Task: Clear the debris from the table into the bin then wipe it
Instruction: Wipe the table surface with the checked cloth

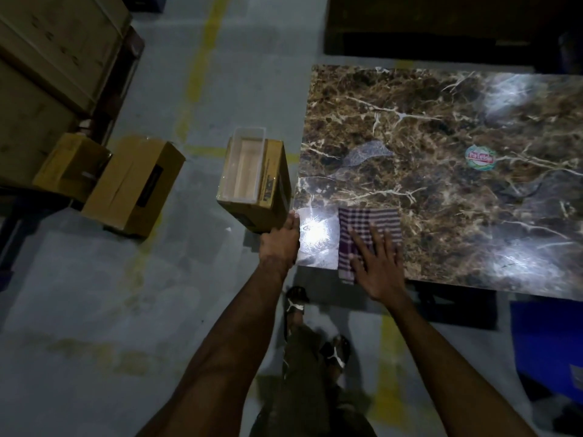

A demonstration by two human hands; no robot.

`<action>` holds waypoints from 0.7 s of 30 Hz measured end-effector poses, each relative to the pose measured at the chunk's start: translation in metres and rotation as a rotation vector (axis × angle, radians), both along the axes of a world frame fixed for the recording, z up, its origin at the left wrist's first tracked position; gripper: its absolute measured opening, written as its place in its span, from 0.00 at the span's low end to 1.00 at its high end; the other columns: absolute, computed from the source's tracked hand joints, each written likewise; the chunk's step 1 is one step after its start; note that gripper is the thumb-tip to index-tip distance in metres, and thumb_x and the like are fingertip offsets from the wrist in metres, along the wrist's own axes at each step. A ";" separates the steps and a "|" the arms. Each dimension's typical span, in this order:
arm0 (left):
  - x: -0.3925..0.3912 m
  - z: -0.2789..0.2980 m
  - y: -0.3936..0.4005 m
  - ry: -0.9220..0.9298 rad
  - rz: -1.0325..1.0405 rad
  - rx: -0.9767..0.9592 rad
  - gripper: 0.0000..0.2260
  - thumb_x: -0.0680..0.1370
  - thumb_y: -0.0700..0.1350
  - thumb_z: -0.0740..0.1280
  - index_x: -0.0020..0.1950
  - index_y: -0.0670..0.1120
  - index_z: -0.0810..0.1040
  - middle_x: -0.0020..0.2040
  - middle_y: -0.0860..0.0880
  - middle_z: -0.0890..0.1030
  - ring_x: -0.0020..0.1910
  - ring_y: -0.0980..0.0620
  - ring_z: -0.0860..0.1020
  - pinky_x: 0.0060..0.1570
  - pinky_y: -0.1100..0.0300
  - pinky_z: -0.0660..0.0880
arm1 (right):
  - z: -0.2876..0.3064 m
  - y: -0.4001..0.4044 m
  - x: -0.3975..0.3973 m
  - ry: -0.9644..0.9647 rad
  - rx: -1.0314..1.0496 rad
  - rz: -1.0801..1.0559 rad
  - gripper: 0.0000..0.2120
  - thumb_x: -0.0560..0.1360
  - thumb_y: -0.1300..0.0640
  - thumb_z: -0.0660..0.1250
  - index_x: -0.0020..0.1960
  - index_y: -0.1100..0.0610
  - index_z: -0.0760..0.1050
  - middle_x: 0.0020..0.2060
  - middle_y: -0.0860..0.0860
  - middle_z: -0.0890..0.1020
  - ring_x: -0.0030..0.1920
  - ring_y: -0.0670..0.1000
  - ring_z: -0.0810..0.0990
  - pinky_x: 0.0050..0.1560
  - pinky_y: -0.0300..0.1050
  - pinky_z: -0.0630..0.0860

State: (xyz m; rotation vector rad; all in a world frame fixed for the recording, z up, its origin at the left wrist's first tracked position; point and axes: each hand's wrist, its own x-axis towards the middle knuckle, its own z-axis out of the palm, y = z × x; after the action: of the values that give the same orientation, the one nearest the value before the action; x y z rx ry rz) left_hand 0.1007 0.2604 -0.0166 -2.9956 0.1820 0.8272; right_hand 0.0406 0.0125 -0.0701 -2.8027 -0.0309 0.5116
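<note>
Surface point(441, 121): a dark marble-patterned top, glossy, with bright glare patches; it is the landmark for everything below.
Cardboard box point(265, 190): stands on the floor just beside the surface's left edge, near the corner closest to the person.
Bin point(244, 167): a clear, open-topped container sitting on the cardboard box, so just off the surface's left edge (handy for sweeping bits straight over).
Cloth point(367, 230): a purple-and-white checked rag lying flat on the surface at its near edge, one corner hanging over. It looks soft, light and limp; it should slide easily on the gloss, so a flat palm with downward pressure on its middle probably suits it better than a pinch.
Right hand point(380, 263): fingers spread and straight, pressing flat on the cloth's near half.
Left hand point(282, 239): at the surface's near-left corner, fingers lying along the edge; whether they grip the edge or only rest there I cannot tell.
Clear wrapper point(362, 157): a thin transparent scrap on the surface's left part, beyond the cloth. Likely flimsy and nearly weightless; pinch it at a raised edge.
Round label point(481, 157): a small printed disc lying toward the surface's middle, well apart from the cloth (flat, so probably needs a fingernail under its rim).
Stage: debris remains, so wiping seems premature.
</note>
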 end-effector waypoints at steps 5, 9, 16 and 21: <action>-0.001 0.002 0.000 -0.006 0.003 -0.005 0.44 0.77 0.37 0.71 0.84 0.44 0.46 0.85 0.50 0.47 0.67 0.40 0.77 0.53 0.47 0.76 | -0.007 0.061 0.020 -0.035 0.021 0.024 0.28 0.83 0.36 0.41 0.82 0.35 0.41 0.84 0.52 0.43 0.83 0.61 0.39 0.79 0.69 0.40; -0.001 0.004 0.001 0.027 0.012 -0.021 0.46 0.76 0.37 0.72 0.85 0.46 0.44 0.85 0.51 0.45 0.67 0.39 0.77 0.56 0.45 0.77 | 0.002 0.048 -0.022 -0.010 0.026 0.160 0.26 0.85 0.37 0.44 0.80 0.31 0.38 0.84 0.48 0.41 0.83 0.58 0.39 0.80 0.64 0.38; -0.002 0.007 0.000 -0.016 -0.004 -0.014 0.42 0.79 0.37 0.69 0.84 0.44 0.45 0.85 0.49 0.46 0.65 0.39 0.78 0.53 0.48 0.76 | 0.011 -0.011 0.002 -0.010 -0.050 -0.046 0.29 0.82 0.33 0.46 0.81 0.30 0.45 0.84 0.49 0.52 0.83 0.61 0.49 0.79 0.66 0.53; -0.004 0.006 0.001 -0.018 -0.012 -0.017 0.43 0.78 0.36 0.70 0.84 0.44 0.45 0.85 0.49 0.47 0.66 0.39 0.78 0.53 0.47 0.77 | 0.006 0.031 0.039 0.020 -0.016 -0.068 0.31 0.80 0.34 0.46 0.82 0.34 0.45 0.84 0.52 0.48 0.83 0.64 0.45 0.78 0.71 0.48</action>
State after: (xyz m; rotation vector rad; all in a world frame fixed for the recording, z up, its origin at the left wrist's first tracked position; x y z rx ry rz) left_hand 0.0972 0.2615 -0.0108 -3.0139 0.2069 0.8011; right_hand 0.0796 0.0440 -0.0641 -2.8026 0.0730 0.5259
